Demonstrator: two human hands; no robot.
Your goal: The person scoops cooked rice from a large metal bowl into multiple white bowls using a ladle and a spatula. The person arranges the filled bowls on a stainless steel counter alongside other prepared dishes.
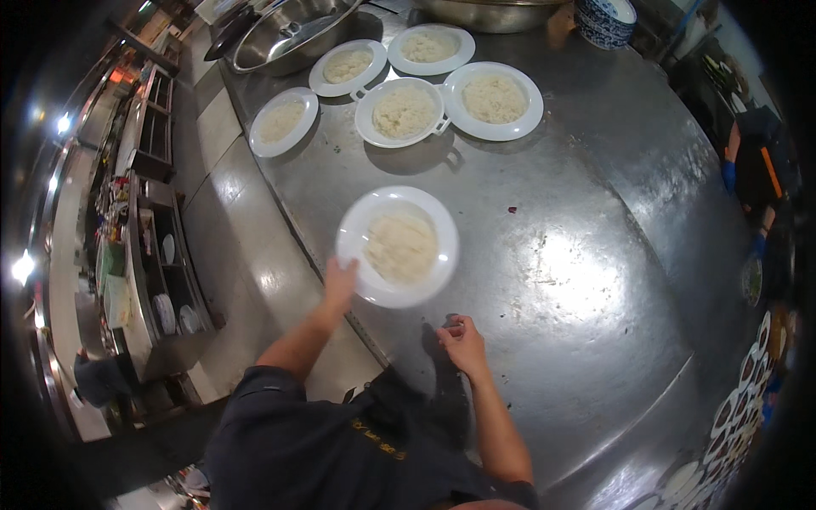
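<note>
My left hand (pixel 340 280) grips the lower left rim of a round white plate (pixel 355 220), which looks slightly blurred. A flat mound of white rice (pixel 401 247) lies in the middle of that plate. Below and to the right, my right hand (pixel 463 343) hovers over the steel worktop (pixel 561 357), its fingers loosely curled and nothing seen in them. Farther up stands a white two-handled dish of rice (pixel 403 113). Around it are white plates of rice: one at the right (pixel 494 99), one behind (pixel 428 48), one behind left (pixel 347 65) and one at the left (pixel 282 121).
A large steel bowl (pixel 296 35) and a stack of blue-patterned bowls (pixel 605 24) stand at the far side. Several small white dishes (pixel 733 408) line the right edge. Across the table is another person's dark garment (pixel 755 159). Left of the table runs a tiled floor (pixel 239 210) with shelving (pixel 169 255).
</note>
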